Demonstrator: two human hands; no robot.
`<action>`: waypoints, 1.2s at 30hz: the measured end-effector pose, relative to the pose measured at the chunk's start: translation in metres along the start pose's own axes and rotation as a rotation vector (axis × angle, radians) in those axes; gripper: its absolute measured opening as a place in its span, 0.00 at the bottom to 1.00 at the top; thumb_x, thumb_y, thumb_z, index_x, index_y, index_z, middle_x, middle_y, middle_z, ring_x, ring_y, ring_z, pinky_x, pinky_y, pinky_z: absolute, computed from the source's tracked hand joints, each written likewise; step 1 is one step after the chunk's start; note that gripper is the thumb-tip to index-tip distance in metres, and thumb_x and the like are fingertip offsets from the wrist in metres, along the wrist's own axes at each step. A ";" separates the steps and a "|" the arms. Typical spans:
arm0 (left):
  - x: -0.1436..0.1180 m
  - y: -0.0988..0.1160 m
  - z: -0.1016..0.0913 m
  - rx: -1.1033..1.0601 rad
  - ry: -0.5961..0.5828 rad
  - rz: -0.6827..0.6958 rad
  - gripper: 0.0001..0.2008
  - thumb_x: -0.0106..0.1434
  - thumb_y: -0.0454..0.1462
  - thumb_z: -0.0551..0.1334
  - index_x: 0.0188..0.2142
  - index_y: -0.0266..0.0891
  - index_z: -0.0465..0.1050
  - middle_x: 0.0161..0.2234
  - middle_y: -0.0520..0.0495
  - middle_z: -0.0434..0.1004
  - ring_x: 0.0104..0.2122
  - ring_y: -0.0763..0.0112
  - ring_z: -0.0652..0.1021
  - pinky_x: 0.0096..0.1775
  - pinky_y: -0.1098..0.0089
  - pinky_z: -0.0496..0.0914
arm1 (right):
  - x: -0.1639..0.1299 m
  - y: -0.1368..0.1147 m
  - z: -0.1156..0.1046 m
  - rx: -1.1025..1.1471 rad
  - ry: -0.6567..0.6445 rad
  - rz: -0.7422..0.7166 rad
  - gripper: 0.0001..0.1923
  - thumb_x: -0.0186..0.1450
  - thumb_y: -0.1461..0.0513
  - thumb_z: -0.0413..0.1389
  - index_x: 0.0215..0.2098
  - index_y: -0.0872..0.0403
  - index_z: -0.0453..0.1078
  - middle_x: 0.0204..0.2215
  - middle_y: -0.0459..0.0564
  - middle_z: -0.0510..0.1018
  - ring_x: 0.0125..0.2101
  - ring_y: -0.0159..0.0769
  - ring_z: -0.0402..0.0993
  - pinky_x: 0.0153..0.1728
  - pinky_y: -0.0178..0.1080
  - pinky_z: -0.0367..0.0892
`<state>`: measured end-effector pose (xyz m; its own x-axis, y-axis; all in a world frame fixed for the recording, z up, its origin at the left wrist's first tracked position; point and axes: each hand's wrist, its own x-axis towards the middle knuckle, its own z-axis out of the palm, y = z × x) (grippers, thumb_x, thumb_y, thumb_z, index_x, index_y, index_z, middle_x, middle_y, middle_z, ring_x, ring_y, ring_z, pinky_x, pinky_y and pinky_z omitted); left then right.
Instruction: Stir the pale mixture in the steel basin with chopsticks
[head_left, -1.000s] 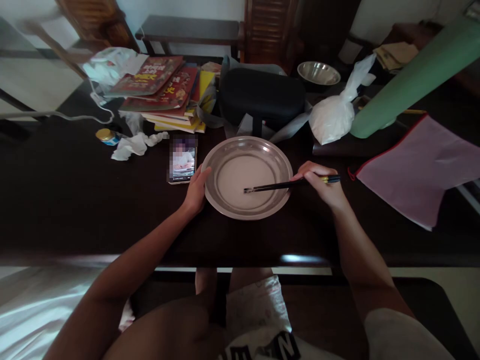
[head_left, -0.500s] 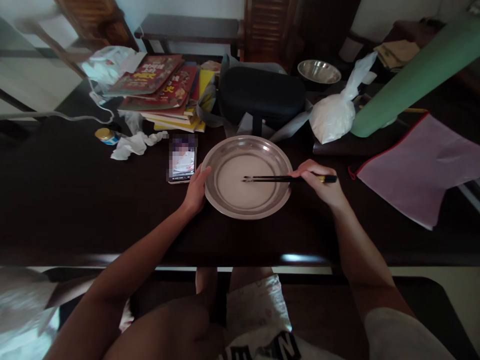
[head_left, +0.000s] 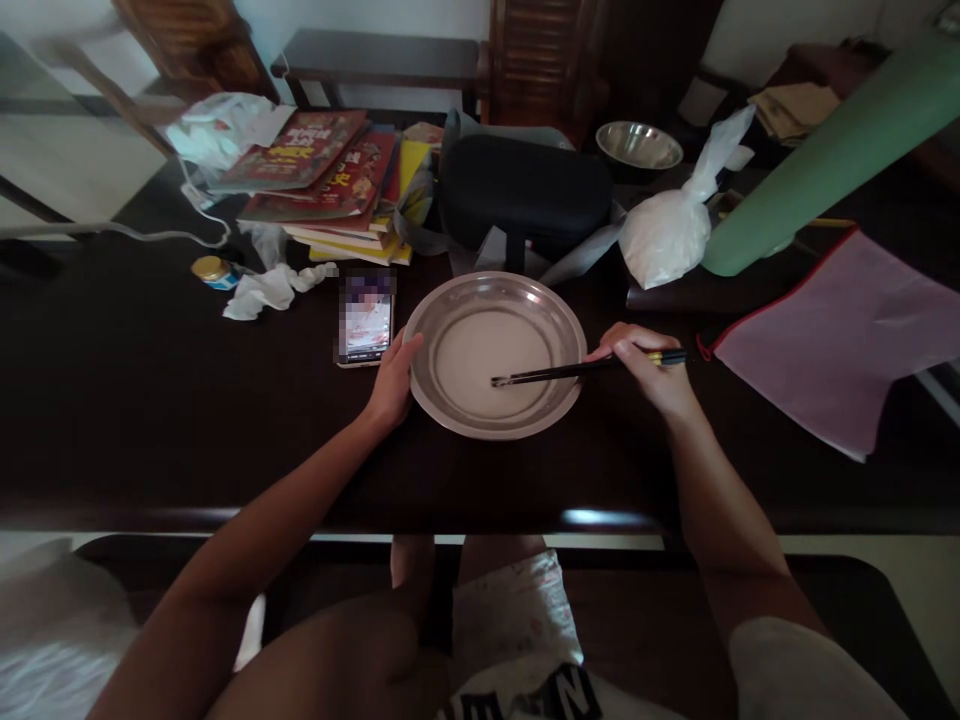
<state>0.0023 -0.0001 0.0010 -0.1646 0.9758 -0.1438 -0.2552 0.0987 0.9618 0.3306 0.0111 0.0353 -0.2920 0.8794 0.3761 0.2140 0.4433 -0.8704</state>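
- Left hand (head_left: 391,382) cups the near-left rim of the wide, shallow stainless-steel dish (head_left: 559,312), thumb on the lip and fingers against the outside wall; to my eye this grip braces the dish so that it cannot slide on the dark wooden bench (head_left: 150,400).
- Right hand (head_left: 649,370) is clenched around the rear end of a pair of black chopsticks with yellow-banded tops (head_left: 555,373), held low and nearly level, so the tips reach over the right rim and rest in the pale, milky liquid near the dish's middle.
- Just left of the dish lies a lit smartphone (head_left: 365,325), flat and screen-up, placed where it can be watched while both hands work.
- Beyond it sit a crumpled white tissue (head_left: 262,290) and a small yellow-lidded jar (head_left: 212,270).
- Farther back stand a stack of red-covered books (head_left: 322,180), a black zipped case (head_left: 525,190), a knotted clear plastic bag of white powder (head_left: 667,235) and a small steel bowl (head_left: 639,145).
- To the right lie a pink cloth edged in red (head_left: 832,335) and a green roll (head_left: 825,150).
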 end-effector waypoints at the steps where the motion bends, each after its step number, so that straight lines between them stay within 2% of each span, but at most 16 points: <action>1: 0.000 0.000 0.000 0.002 -0.003 0.001 0.18 0.57 0.46 0.67 0.43 0.39 0.74 0.38 0.47 0.82 0.39 0.61 0.81 0.37 0.68 0.74 | 0.000 0.000 0.000 0.004 -0.032 0.003 0.12 0.69 0.54 0.58 0.35 0.45 0.83 0.30 0.47 0.82 0.33 0.36 0.78 0.37 0.40 0.71; 3: 0.000 0.000 0.000 0.006 -0.011 0.009 0.17 0.57 0.45 0.67 0.42 0.39 0.74 0.38 0.47 0.82 0.40 0.60 0.81 0.37 0.67 0.74 | 0.000 0.000 0.001 0.007 -0.066 0.003 0.10 0.68 0.54 0.59 0.36 0.45 0.83 0.32 0.47 0.83 0.36 0.37 0.79 0.40 0.41 0.73; 5: 0.000 0.001 0.001 0.011 -0.010 0.016 0.15 0.57 0.45 0.67 0.41 0.39 0.74 0.37 0.47 0.82 0.39 0.60 0.81 0.38 0.67 0.74 | 0.000 0.001 0.001 0.002 -0.032 -0.005 0.09 0.68 0.55 0.59 0.37 0.45 0.83 0.32 0.47 0.83 0.37 0.36 0.79 0.42 0.41 0.73; 8: 0.000 0.001 0.001 0.011 -0.008 0.017 0.14 0.58 0.45 0.66 0.40 0.39 0.74 0.36 0.48 0.81 0.38 0.61 0.81 0.38 0.67 0.74 | 0.000 0.001 0.000 -0.003 0.031 -0.006 0.12 0.70 0.54 0.57 0.36 0.45 0.83 0.30 0.46 0.82 0.33 0.35 0.78 0.37 0.39 0.71; 10: 0.000 0.001 0.001 0.005 -0.010 0.013 0.15 0.57 0.44 0.67 0.41 0.39 0.74 0.36 0.48 0.81 0.37 0.62 0.80 0.38 0.67 0.74 | 0.000 0.001 0.000 0.009 -0.001 0.006 0.12 0.69 0.54 0.57 0.35 0.46 0.83 0.29 0.46 0.82 0.32 0.35 0.77 0.36 0.40 0.71; 13: 0.000 0.002 0.001 0.003 -0.004 0.012 0.15 0.57 0.44 0.67 0.40 0.39 0.75 0.34 0.49 0.81 0.35 0.64 0.80 0.36 0.68 0.74 | 0.000 0.000 0.001 0.010 -0.061 0.016 0.10 0.68 0.53 0.59 0.36 0.46 0.82 0.32 0.47 0.83 0.36 0.37 0.79 0.40 0.41 0.73; 15: -0.001 0.003 0.001 0.007 0.006 0.014 0.14 0.57 0.44 0.67 0.40 0.39 0.75 0.34 0.49 0.80 0.34 0.65 0.79 0.35 0.69 0.73 | 0.000 0.000 0.001 -0.003 -0.030 0.009 0.10 0.68 0.54 0.59 0.36 0.46 0.83 0.32 0.47 0.82 0.37 0.37 0.79 0.41 0.42 0.73; 18: -0.001 0.002 0.001 0.005 0.005 0.007 0.14 0.57 0.44 0.67 0.40 0.39 0.75 0.35 0.48 0.81 0.35 0.65 0.80 0.36 0.69 0.73 | 0.000 0.001 0.000 0.000 0.039 0.009 0.12 0.69 0.53 0.57 0.34 0.45 0.82 0.29 0.47 0.81 0.33 0.35 0.77 0.37 0.40 0.71; 20: -0.001 0.002 0.001 0.004 0.002 0.001 0.15 0.57 0.44 0.66 0.41 0.40 0.75 0.37 0.47 0.81 0.37 0.63 0.80 0.37 0.68 0.74 | 0.000 0.001 0.000 0.007 0.017 0.022 0.12 0.69 0.53 0.58 0.34 0.46 0.82 0.28 0.47 0.80 0.32 0.36 0.77 0.36 0.41 0.72; 24: -0.001 0.001 0.001 0.010 0.004 -0.009 0.15 0.58 0.44 0.66 0.42 0.40 0.74 0.37 0.47 0.81 0.39 0.61 0.80 0.37 0.67 0.74 | 0.001 0.001 0.002 -0.003 -0.033 0.019 0.10 0.67 0.52 0.60 0.35 0.46 0.82 0.32 0.48 0.82 0.37 0.38 0.79 0.42 0.44 0.74; 28: -0.001 0.003 0.002 0.032 0.009 -0.002 0.13 0.58 0.44 0.65 0.39 0.40 0.74 0.35 0.47 0.80 0.39 0.60 0.80 0.37 0.67 0.74 | 0.000 0.001 0.000 -0.016 0.058 0.001 0.12 0.69 0.54 0.57 0.34 0.45 0.82 0.29 0.46 0.82 0.32 0.35 0.77 0.37 0.40 0.71; 30: -0.001 0.003 0.002 0.028 0.003 -0.001 0.13 0.57 0.45 0.66 0.38 0.40 0.73 0.36 0.46 0.80 0.40 0.60 0.80 0.38 0.67 0.74 | 0.000 0.002 0.000 0.002 0.024 0.003 0.12 0.70 0.54 0.57 0.34 0.45 0.82 0.28 0.46 0.81 0.31 0.34 0.76 0.35 0.40 0.70; 33: -0.001 0.003 0.002 0.011 -0.003 -0.002 0.14 0.57 0.44 0.66 0.39 0.40 0.73 0.36 0.47 0.81 0.39 0.60 0.81 0.37 0.67 0.74 | 0.000 0.001 0.001 -0.001 -0.059 0.007 0.10 0.68 0.53 0.59 0.35 0.46 0.82 0.31 0.47 0.82 0.35 0.36 0.78 0.39 0.41 0.73; 36: -0.001 0.003 0.003 0.015 0.011 0.004 0.13 0.57 0.44 0.65 0.39 0.40 0.74 0.35 0.48 0.81 0.37 0.62 0.80 0.35 0.68 0.74 | 0.001 0.001 0.000 -0.028 -0.002 0.003 0.10 0.68 0.53 0.59 0.35 0.46 0.82 0.32 0.47 0.83 0.36 0.37 0.79 0.41 0.42 0.73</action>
<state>0.0042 -0.0001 0.0045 -0.1761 0.9741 -0.1420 -0.2404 0.0974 0.9658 0.3301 0.0119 0.0349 -0.2933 0.8805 0.3725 0.2413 0.4452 -0.8623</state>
